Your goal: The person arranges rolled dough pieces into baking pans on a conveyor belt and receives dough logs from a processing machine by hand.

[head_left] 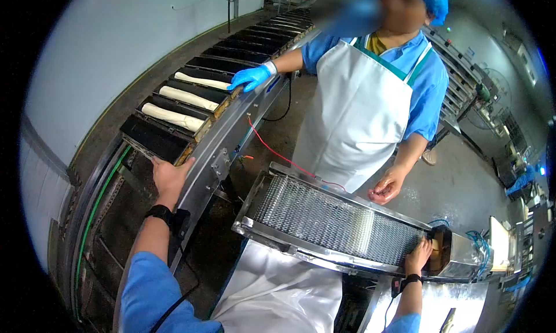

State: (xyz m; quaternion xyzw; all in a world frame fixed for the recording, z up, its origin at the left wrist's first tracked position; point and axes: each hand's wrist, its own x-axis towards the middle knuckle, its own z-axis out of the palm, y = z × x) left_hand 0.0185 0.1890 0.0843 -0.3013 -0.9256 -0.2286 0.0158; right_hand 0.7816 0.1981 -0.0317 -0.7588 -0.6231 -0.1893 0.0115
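Observation:
My left hand [169, 179] is at the near end of an empty dark pan [153, 141], the front one in a row on the left conveyor. Its thumb and fingers grip the pan's end edge. Behind that pan, three pans hold long pale dough pieces [172, 117]. My right hand [418, 256] rests with fingers apart at the right end of a metal mesh belt [341, 217], beside a tan piece [438, 243] at the metal housing. Nothing shows in its fingers.
A co-worker in a white apron [353, 113] stands across the mesh belt. Their blue-gloved hand [252, 78] touches the pan row; their bare hand [388, 185] hovers near the belt's far rail. A red cable [272, 150] hangs between the conveyors.

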